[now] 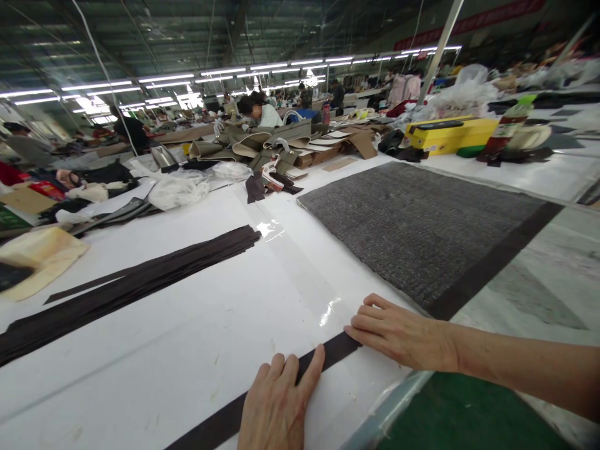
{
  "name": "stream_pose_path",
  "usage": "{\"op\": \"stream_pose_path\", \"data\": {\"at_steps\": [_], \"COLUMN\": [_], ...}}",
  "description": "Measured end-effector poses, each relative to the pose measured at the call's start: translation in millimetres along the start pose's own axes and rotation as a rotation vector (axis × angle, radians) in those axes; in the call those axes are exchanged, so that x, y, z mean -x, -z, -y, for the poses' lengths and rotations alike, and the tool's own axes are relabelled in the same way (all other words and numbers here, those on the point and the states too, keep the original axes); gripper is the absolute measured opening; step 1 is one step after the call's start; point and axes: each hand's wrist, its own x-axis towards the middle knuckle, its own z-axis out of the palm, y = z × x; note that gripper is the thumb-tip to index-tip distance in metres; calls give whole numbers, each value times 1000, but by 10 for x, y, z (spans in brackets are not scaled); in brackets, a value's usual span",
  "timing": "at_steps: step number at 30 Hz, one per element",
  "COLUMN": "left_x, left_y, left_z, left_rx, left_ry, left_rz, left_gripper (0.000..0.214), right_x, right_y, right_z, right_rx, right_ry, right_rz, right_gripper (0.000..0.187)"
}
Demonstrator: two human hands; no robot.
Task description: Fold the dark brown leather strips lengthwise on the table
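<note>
A long, narrow dark fabric strip (213, 426) runs diagonally along the near edge of the white table. My left hand (277, 403) lies over it, pressing it down, thumb apart from the fingers. Farther right, my right hand (403, 334) has its fingers closed at the strip's far end; the fingertips partly hide that end. Just beyond my right wrist is a dark grey, textured sheet (422, 225) with a smooth black band (497, 262) along its near right edge. To the left lies a pile of similar dark strips (140, 281).
The white tabletop (164, 369) has clear tape across it. A cream cap (51, 259) sits at the left edge. Plastic bags (180, 187), olive pieces (253, 147), a tape dispenser (273, 175), a yellow box (450, 134) and a bottle (504, 131) stand farther back. Several people work beyond.
</note>
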Motion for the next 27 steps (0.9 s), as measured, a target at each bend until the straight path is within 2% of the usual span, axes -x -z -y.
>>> {"op": "stream_pose_path", "data": {"at_steps": [7, 12, 14, 17, 20, 24, 27], "left_x": [16, 32, 40, 60, 89, 118, 120], "left_y": [18, -15, -25, -36, -44, -37, -39], "left_z": [-51, -66, -74, -86, -95, -100, -90], "left_rx": [-10, -20, -10, 9, 26, 46, 65], "left_ry": [48, 45, 58, 82, 102, 118, 121], "left_rz": [-51, -68, -75, -79, -85, -100, -129], "left_gripper": [77, 77, 76, 73, 67, 66, 68], "right_x": [118, -34, -174, -294, -190, 29, -81], "right_y": [43, 72, 39, -46, -90, 3, 88], "right_z": [-28, 99, 232, 403, 413, 296, 349], "right_rx": [8, 0, -47, -87, -48, 60, 124], "right_ry": [-59, -174, -182, -198, -224, -244, -293], "right_rz": [3, -173, -152, -57, -37, -90, -192], "right_gripper": [34, 36, 38, 41, 46, 43, 43]}}
